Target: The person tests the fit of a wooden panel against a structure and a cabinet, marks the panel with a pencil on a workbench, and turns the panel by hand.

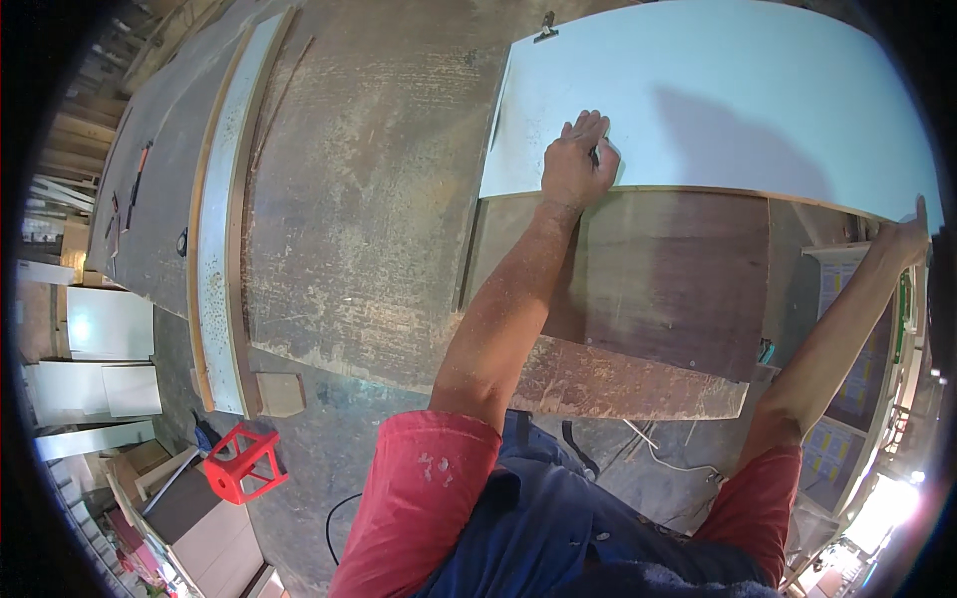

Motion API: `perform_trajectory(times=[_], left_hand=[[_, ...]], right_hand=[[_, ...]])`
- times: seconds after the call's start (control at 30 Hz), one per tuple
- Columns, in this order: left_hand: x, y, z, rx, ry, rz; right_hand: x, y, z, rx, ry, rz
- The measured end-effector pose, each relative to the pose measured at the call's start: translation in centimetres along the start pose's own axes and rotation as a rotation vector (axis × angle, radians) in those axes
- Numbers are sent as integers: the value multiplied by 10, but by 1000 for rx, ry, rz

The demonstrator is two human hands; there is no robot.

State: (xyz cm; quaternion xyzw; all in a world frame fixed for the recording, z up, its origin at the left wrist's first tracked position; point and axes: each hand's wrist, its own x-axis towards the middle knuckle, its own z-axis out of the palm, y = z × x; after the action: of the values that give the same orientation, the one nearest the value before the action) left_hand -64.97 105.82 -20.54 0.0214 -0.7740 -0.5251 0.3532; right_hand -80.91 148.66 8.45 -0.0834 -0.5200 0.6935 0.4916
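Observation:
A large white panel (738, 110) lies over the far right of the worktable. Resting on its near left part is my left hand (582, 161), fingers stretched forward and the thumb at the right side. A small dark spot shows between thumb and palm; whether it is a gap or an object I cannot tell. At the panel's right end, my right hand (905, 239) grips the near corner, thumb up along the top and the other fingers mostly hidden. A black binder clip (545, 28) sits on the panel's far left edge.
The worn brown worktable (359, 199) carries a long white board with wooden edges (221, 219) and an orange-handled tool (142, 159) at left. A red plastic stool (244, 463) stands on the floor. White panels (110, 324) lean at far left; a pale cable (663, 458) lies below.

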Motion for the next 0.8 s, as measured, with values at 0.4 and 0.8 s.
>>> perform_trajectory(times=[0.4, 0.8], left_hand=[[10, -8, 11, 14, -14, 16], [18, -15, 8, 7, -16, 8]], right_hand=[[76, 25, -11, 18, -167, 10], [16, 17, 16, 53, -25, 2]])
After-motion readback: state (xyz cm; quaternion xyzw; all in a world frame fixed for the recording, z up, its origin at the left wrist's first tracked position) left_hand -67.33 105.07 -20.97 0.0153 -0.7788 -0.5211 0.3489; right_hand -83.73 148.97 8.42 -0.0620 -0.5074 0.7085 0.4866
